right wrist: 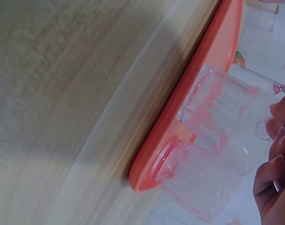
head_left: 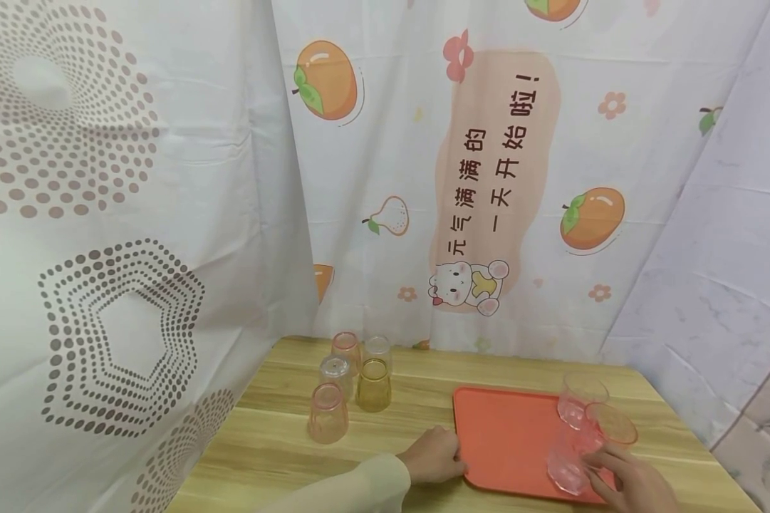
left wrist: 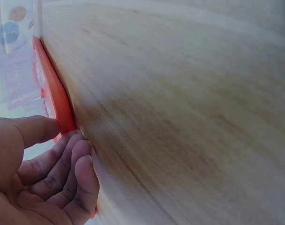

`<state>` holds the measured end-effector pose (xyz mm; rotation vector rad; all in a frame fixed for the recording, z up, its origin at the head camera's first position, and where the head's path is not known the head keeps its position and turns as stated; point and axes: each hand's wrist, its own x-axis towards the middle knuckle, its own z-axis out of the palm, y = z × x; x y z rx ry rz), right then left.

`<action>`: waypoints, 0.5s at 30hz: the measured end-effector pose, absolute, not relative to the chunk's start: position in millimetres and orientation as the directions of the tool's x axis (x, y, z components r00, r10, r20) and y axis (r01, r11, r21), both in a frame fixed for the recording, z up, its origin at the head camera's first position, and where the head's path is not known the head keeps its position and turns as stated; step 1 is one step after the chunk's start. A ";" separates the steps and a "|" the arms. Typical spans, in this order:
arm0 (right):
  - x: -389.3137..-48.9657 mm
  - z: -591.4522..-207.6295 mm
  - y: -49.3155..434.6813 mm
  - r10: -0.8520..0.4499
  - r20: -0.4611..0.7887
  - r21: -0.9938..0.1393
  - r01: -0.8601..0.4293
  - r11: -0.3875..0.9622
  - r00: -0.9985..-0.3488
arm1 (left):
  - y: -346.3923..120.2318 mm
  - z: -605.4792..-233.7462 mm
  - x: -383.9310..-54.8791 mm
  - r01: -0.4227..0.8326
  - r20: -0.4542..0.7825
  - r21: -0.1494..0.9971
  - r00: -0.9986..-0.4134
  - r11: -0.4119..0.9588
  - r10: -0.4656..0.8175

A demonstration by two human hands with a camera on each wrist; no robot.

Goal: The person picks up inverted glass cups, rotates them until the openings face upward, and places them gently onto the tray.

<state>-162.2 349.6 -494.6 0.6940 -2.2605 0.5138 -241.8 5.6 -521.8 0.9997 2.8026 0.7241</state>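
Our left hand [head_left: 431,456] pinching an orange-red rectangular plastic tray [head_left: 500,442] by its left edge, our right hand [head_left: 635,481] pinching a clear round tumbler [right wrist: 229,117] by its rim, at the tray's right end

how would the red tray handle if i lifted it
The red tray is probably stiff, given its raised rim. It might dip rightward, as the cups are at that end, and they could slide, since it looks smooth.

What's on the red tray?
On the red tray, clear cups stand at the right. The right hand holds another cup, maybe just above. In the head view, that hand hides the near right corner.
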 end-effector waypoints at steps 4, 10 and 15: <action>-162.0 -495.5 351.6 -0.336 0.727 -0.152 -0.617 0.772 -0.599 | 5.5 -522.0 -242.1 0.582 0.086 0.449 -0.783 0.678 0.616; -159.2 -496.1 349.5 -0.294 0.694 -0.198 -0.566 0.800 -0.658 | 5.2 -522.1 -242.5 0.577 0.084 0.452 -0.787 0.681 0.611; -158.1 -496.8 348.3 -0.277 0.666 -0.214 -0.533 0.819 -0.693 | 5.2 -523.5 -242.0 0.577 0.084 0.445 -0.788 0.685 0.610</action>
